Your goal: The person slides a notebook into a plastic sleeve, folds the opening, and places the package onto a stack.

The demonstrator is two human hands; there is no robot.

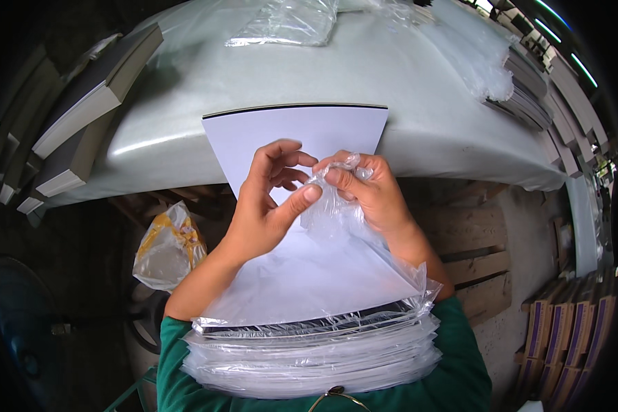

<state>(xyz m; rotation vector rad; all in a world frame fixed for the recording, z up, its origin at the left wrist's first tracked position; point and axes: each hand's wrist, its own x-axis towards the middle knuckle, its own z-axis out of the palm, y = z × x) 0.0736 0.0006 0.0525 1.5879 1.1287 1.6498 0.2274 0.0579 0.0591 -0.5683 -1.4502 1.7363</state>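
Observation:
My right hand (367,184) is closed on a crumpled clear plastic bag (333,213), pinched between thumb and fingers. Beside it, my left hand (275,185) is open, its fingers curved and apart and its thumb tip close to the plastic. Under both hands a white sheet or board (295,127) with a dark far edge leans from the table edge toward me. Nearest my body lies a stack of flat pieces in clear plastic sleeves (312,357), with white and black surfaces showing through. Whether the bag in my hand joins the top sleeve, I cannot tell.
A table (419,82) with a pale glossy cover spans the far side. Thick stacks of boards (82,113) line its left end, more stacks (529,89) its right. Clear plastic (285,24) lies at the back. Below are a filled bag (170,247), a pallet (477,254) and cartons (570,329).

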